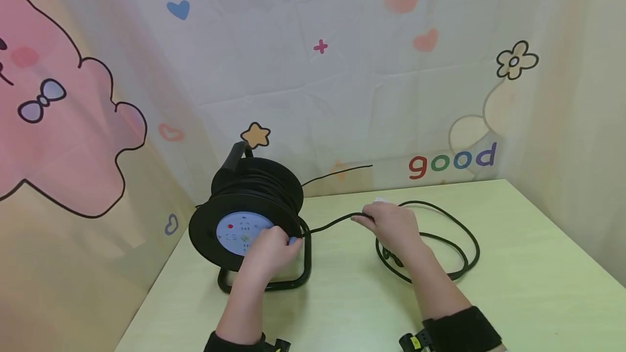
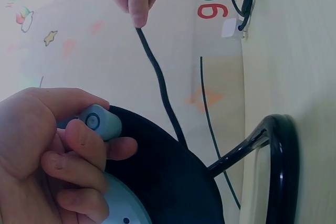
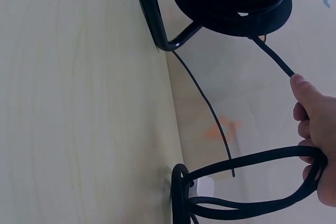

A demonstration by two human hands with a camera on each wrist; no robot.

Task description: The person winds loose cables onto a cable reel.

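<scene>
A black cable reel (image 1: 205, 243) stands on its tubular frame (image 1: 307, 265) at the left of the table, with black cable wound round its drum. On its near face is a pale blue socket panel (image 1: 239, 231). My left hand (image 1: 270, 251) holds the blue knob (image 2: 102, 123) near the rim, fingers curled about it. From the reel a length of black cable (image 1: 337, 223) runs right to my right hand (image 1: 393, 226), which pinches it between thumb and fingers. Loose cable loops (image 1: 475, 249) hang from that hand down to the tabletop, as the right wrist view shows.
A small white object (image 3: 203, 186) sits behind the loops at the table's back edge. A thin black line (image 1: 337, 173) runs right from behind the reel. A printed curtain (image 1: 293, 69) encloses the pale green table (image 1: 352, 308) at the back and sides.
</scene>
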